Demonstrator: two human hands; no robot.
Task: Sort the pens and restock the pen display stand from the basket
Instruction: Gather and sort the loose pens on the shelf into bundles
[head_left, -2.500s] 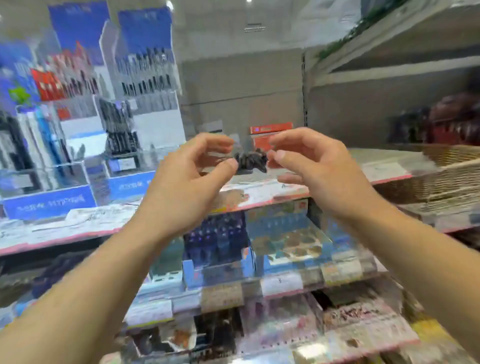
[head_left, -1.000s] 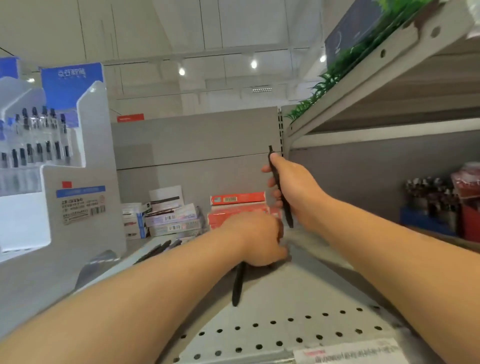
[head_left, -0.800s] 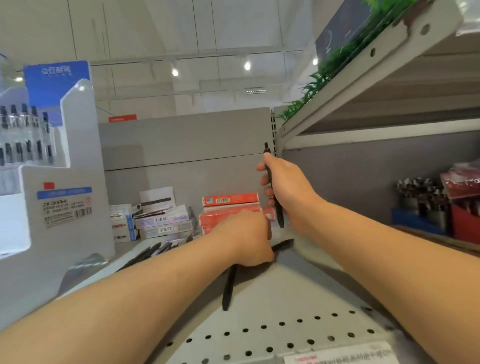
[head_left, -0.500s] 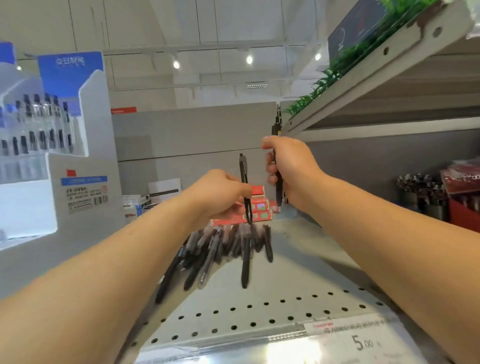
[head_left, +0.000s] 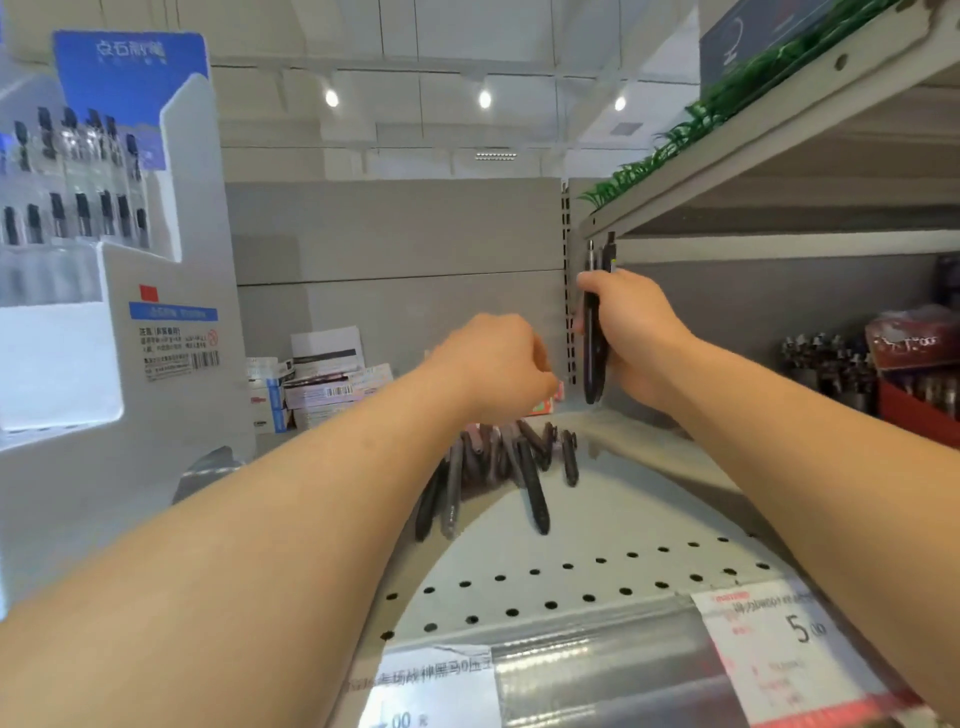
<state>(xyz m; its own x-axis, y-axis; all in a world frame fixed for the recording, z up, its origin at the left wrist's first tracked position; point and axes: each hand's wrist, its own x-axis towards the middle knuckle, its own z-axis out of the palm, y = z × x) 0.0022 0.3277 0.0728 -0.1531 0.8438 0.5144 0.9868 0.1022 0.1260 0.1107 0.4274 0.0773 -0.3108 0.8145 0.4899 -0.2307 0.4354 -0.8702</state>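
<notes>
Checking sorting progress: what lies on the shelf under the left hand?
A loose pile of dark pens lies on the perforated shelf below the left hand. The hand and forearm cover the pile's far end, so the count is unclear. Whether the hand holds anything is hidden.

boxes (head_left: 322, 384) back-left | price tag (head_left: 779, 649) shelf edge | greenery (head_left: 727, 98) top shelf

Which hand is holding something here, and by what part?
The right hand grips a small bunch of black pens upright around the middle of their barrels. The left hand is curled above the loose pens; whether it holds anything cannot be told.
</notes>
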